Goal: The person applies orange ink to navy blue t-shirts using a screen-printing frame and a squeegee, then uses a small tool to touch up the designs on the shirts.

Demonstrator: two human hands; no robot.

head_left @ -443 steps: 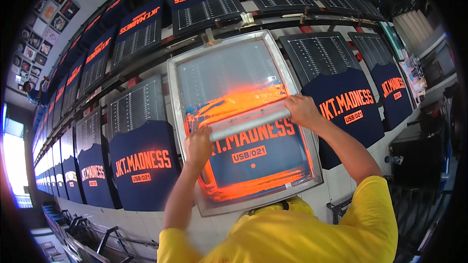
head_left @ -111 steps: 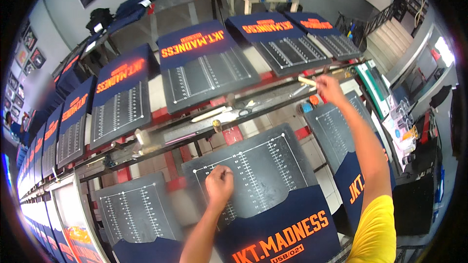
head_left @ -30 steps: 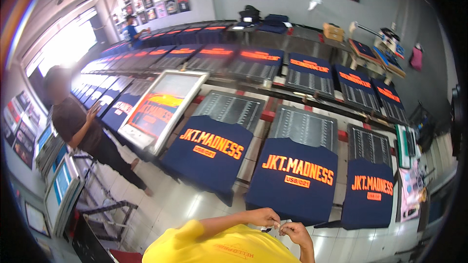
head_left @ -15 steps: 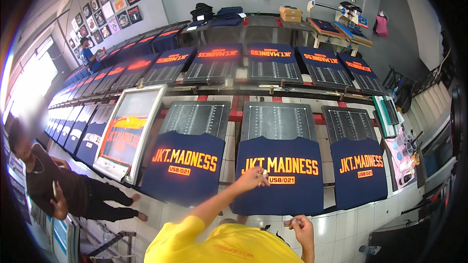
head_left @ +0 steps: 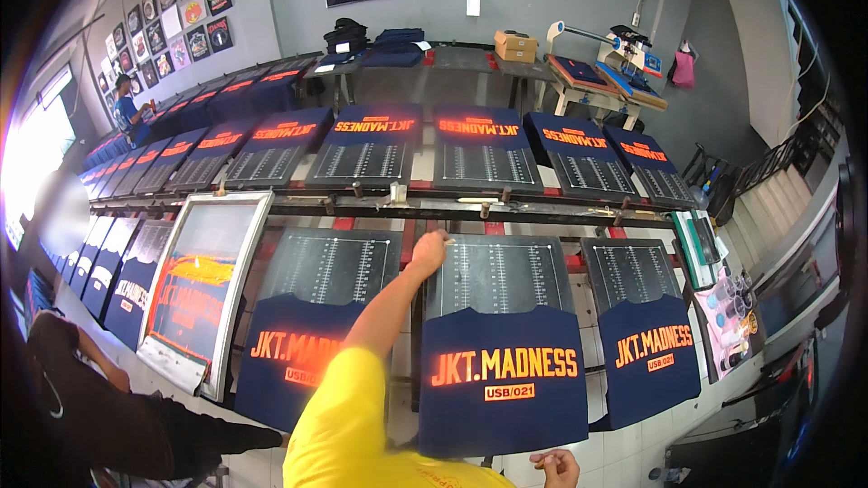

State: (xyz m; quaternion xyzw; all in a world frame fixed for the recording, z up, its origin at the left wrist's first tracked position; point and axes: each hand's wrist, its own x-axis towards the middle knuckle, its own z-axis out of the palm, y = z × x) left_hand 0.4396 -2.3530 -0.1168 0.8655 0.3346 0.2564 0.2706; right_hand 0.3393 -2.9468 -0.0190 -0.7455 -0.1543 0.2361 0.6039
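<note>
My left hand [head_left: 429, 253] reaches far forward, its fingers pinched together at the upper left corner of a dark printing board [head_left: 493, 276]. Something small and pale shows at its fingertips, too small to name. Over the lower part of that board lies a navy T-shirt [head_left: 502, 420] with orange lettering. Low at the front edge of this shirt, my right hand [head_left: 556, 468] has its fingers curled in; what they hold, if anything, I cannot make out. My yellow left sleeve partly covers another printed navy T-shirt [head_left: 271, 389] on the board to the left.
A screen-printing frame [head_left: 206, 280] with orange ink leans at the left, beside a person in dark clothes [head_left: 99, 389]. On the right are a printed shirt [head_left: 646, 389] and a side table [head_left: 728, 325] with cups. Behind a metal rail [head_left: 542, 208] stand more shirt-covered boards [head_left: 479, 163].
My left hand has moved forward from the shirt's lettering to the board's upper corner. My right hand sits lower in view. The person at the left is closer to the picture's lower left.
</note>
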